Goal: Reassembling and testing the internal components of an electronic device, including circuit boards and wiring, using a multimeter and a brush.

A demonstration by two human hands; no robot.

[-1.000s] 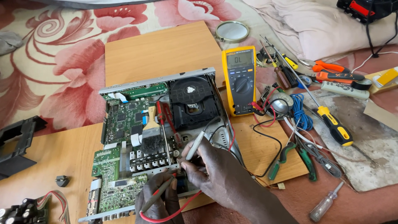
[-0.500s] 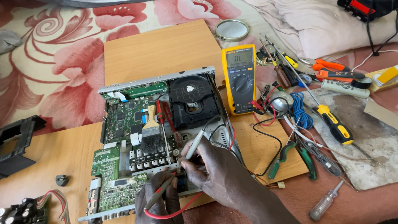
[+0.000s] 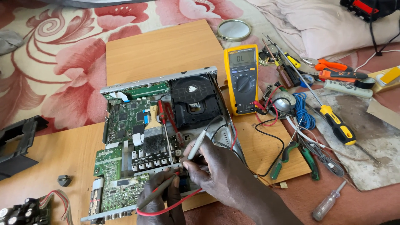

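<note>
An opened electronic device [image 3: 137, 137] with green circuit boards and a black disc drive [image 3: 195, 100] lies on a wooden board [image 3: 166, 50]. My right hand [image 3: 216, 166] pinches a grey test probe [image 3: 196, 143], its tip down on the board near the device's front. My left hand [image 3: 160, 200] holds a second probe with a red lead [image 3: 166, 208], angled toward the same spot. A yellow multimeter [image 3: 241, 79] stands beside the drive, its leads running to the probes. A red-handled screwdriver [image 3: 163, 121] rests inside the chassis.
Tools lie to the right: a yellow-and-black screwdriver [image 3: 337, 125], orange pliers [image 3: 333, 66], green-handled pliers [image 3: 291, 154], a clear-handled screwdriver [image 3: 327, 204], blue wire [image 3: 306, 112]. A round mirror [image 3: 233, 30] sits behind. A black plastic part [image 3: 18, 141] and a small knob [image 3: 63, 180] lie left.
Both hands stay on the probes at the same place on the board. Only slight shifts of the fingers and the view.
</note>
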